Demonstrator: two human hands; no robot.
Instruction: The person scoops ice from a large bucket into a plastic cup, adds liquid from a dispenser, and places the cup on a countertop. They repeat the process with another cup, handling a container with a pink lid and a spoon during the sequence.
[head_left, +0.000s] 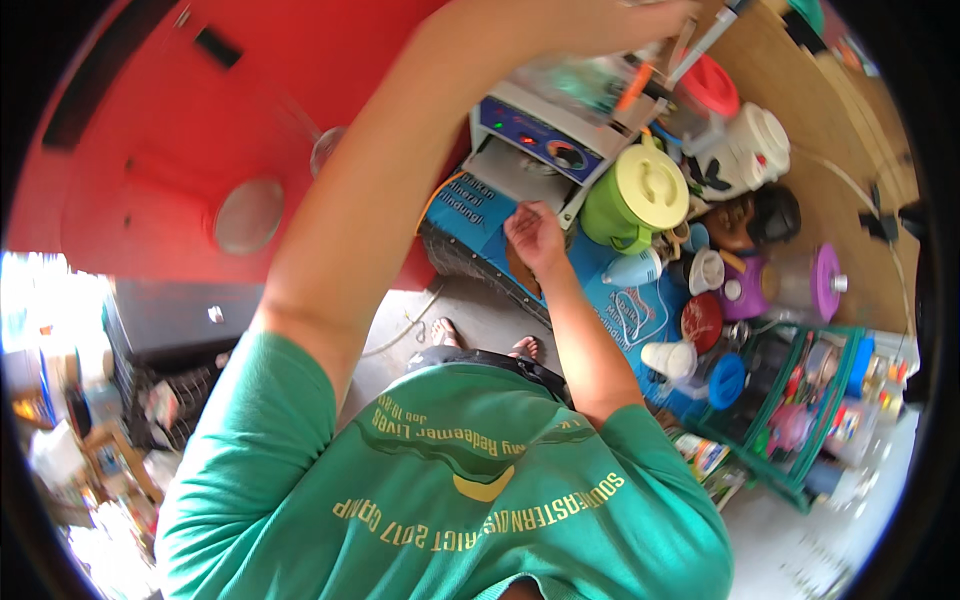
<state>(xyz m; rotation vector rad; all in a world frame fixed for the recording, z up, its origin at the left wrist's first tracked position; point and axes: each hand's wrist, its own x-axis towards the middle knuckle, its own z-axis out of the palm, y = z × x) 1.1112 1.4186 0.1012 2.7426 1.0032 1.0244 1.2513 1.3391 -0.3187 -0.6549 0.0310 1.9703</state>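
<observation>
My left arm stretches across the top of the view. My left hand (660, 21) is blurred and partly cut off by the upper edge, beside a grey rod (705, 46) and an orange-handled tool (636, 86); whether it grips anything is unclear. Below it stands a white appliance (525, 169) with a blue control panel (536, 139), a knob, and green and red lights lit. My right hand (537, 234) is just in front of the appliance, over the blue printed table cover (480, 206). Its fingers curl toward the palm, and nothing shows in them.
Right of the appliance stand a green pitcher (630, 195), a white jug (750, 150) and a red-lidded pitcher (701, 90). Nearer are a light-blue hand mixer (634, 268), a purple blender (746, 289) and a green rack (780, 480). A large red panel (172, 150) fills the upper left.
</observation>
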